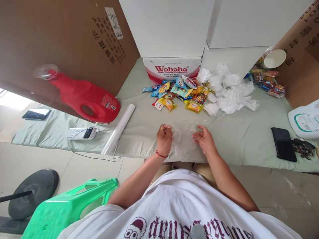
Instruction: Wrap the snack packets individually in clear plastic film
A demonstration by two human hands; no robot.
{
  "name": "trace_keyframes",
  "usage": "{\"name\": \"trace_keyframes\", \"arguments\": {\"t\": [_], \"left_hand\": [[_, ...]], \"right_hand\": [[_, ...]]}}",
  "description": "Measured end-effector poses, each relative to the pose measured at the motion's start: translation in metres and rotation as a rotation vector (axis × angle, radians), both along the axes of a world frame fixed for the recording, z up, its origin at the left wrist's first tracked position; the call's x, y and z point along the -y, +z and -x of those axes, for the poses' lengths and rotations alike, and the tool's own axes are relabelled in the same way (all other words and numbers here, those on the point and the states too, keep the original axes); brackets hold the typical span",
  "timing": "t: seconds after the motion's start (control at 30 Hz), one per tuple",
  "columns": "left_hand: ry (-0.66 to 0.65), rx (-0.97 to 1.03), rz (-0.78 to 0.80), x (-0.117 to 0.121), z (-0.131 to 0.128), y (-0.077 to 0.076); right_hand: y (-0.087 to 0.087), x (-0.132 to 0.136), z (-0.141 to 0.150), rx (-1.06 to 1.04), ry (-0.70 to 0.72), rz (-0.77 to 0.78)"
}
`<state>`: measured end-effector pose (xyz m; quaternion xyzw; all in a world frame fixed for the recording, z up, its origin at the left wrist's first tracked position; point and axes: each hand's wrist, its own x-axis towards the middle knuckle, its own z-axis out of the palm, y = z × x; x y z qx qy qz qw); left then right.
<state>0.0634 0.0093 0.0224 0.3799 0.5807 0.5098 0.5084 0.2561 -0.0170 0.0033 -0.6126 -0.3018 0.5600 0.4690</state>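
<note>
Between my two hands a thin, see-through piece of plastic film (pixel 183 136) is stretched near the front edge of the covered table. Whether it is a flat sheet or a bag I cannot tell. My left hand (pixel 164 140), with a red string at the wrist and a ring on one finger, is closed on the film's left side. At its right side, my right hand (pixel 205 140) pinches the film, with the index finger partly raised. Just beyond lie a heap of small packaged snacks (pixel 181 91) and a pile of crumpled clear plastic (pixel 230 91).
A white roll (pixel 119 128), a power bank (pixel 81 133) with a cable and a red jug (pixel 87 99) stand left. At right lie a black phone (pixel 284 144), keys (pixel 303 148) and a white bottle (pixel 305 119). Boxes (pixel 171 68) line the back; a green stool (pixel 62 209) is below.
</note>
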Motion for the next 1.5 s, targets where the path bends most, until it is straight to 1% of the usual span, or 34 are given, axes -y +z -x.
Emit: {"name": "trace_keyframes", "arguments": {"t": [0.1,0.17,0.23,0.3,0.37,0.4,0.43,0.5,0.57,0.6,0.63,0.67,0.73,0.77,0.8,0.83,0.87,0.93,0.97,1.0,1.03,1.07,1.1,1.17,1.23,1.3,1.37,1.43,1.5], "left_hand": [[0.009,0.021,0.057,-0.013,0.034,-0.007],[0.009,0.001,0.088,-0.015,0.057,-0.012],[0.003,-0.016,0.116,-0.009,0.076,-0.016],[-0.035,-0.036,0.157,0.002,0.091,-0.019],[-0.092,-0.056,0.213,0.015,0.104,-0.018],[-0.109,-0.101,0.221,0.020,0.111,-0.016],[-0.103,-0.195,0.189,0.025,0.117,-0.012],[-0.035,-0.471,0.017,0.029,0.125,0.001],[0.007,-0.699,-0.194,0.024,0.125,0.016],[-0.018,-0.741,-0.269,0.019,0.121,0.023],[-0.084,-0.741,-0.315,0.011,0.114,0.028],[-0.189,-0.733,-0.353,0.001,0.105,0.031],[-0.450,-0.733,-0.434,-0.020,0.084,0.029],[-0.660,-0.770,-0.491,-0.030,0.073,0.024],[-0.814,-0.815,-0.521,-0.038,0.064,0.018],[-0.916,-0.871,-0.516,-0.044,0.055,0.010],[-0.970,-0.939,-0.489,-0.046,0.048,0.001],[-0.962,-1.079,-0.415,-0.039,0.039,-0.015],[-0.930,-1.142,-0.387,-0.031,0.037,-0.021],[-0.890,-1.196,-0.369,-0.020,0.036,-0.026],[-0.850,-1.241,-0.355,-0.007,0.037,-0.029],[-0.810,-1.277,-0.341,0.007,0.038,-0.031],[-0.773,-1.306,-0.319,0.020,0.040,-0.031],[-0.747,-1.343,-0.259,0.043,0.047,-0.029],[-0.725,-1.362,-0.201,0.058,0.057,-0.025],[-0.707,-1.371,-0.167,0.064,0.067,-0.017],[-0.673,-1.390,-0.163,0.060,0.072,-0.005],[-0.603,-1.433,-0.208,0.050,0.071,0.008],[-0.528,-1.463,-0.312,0.034,0.064,0.018]], "right_hand": [[-0.002,-0.005,-0.029,0.055,-0.041,-0.074],[-0.003,-0.004,-0.049,0.086,-0.012,-0.078],[-0.004,-0.002,-0.064,0.126,0.054,-0.045],[-0.007,0.000,-0.073,0.170,0.116,0.002],[-0.010,-0.001,-0.079,0.200,0.163,0.046],[-0.011,-0.002,-0.081,0.210,0.190,0.062],[-0.012,-0.005,-0.082,0.217,0.227,0.076],[-0.012,-0.013,-0.087,0.231,0.326,0.086],[-0.010,-0.027,-0.093,0.257,0.440,0.060],[-0.008,-0.037,-0.096,0.284,0.505,0.028],[-0.006,-0.048,-0.100,0.322,0.578,-0.013],[-0.002,-0.060,-0.102,0.374,0.656,-0.061],[0.009,-0.084,-0.106,0.556,0.781,-0.190],[0.016,-0.094,-0.106,0.690,0.793,-0.272],[0.025,-0.102,-0.105,0.829,0.765,-0.355],[0.033,-0.107,-0.102,0.957,0.707,-0.429],[0.042,-0.107,-0.098,1.056,0.630,-0.489],[0.053,-0.092,-0.084,1.146,0.502,-0.557],[0.055,-0.079,-0.074,1.147,0.490,-0.591],[0.054,-0.062,-0.064,1.146,0.508,-0.630],[0.049,-0.042,-0.053,1.139,0.569,-0.689],[0.041,-0.021,-0.044,1.118,0.677,-0.745],[0.030,0.001,-0.037,1.097,0.787,-0.762],[0.006,0.038,-0.033,1.096,0.912,-0.722],[-0.015,0.065,-0.046,1.130,0.976,-0.657],[-0.028,0.076,-0.071,1.161,0.984,-0.603],[-0.031,0.074,-0.099,1.175,0.963,-0.569],[-0.026,0.061,-0.123,1.169,0.940,-0.568],[-0.015,0.041,-0.137,1.140,0.912,-0.606]]}}
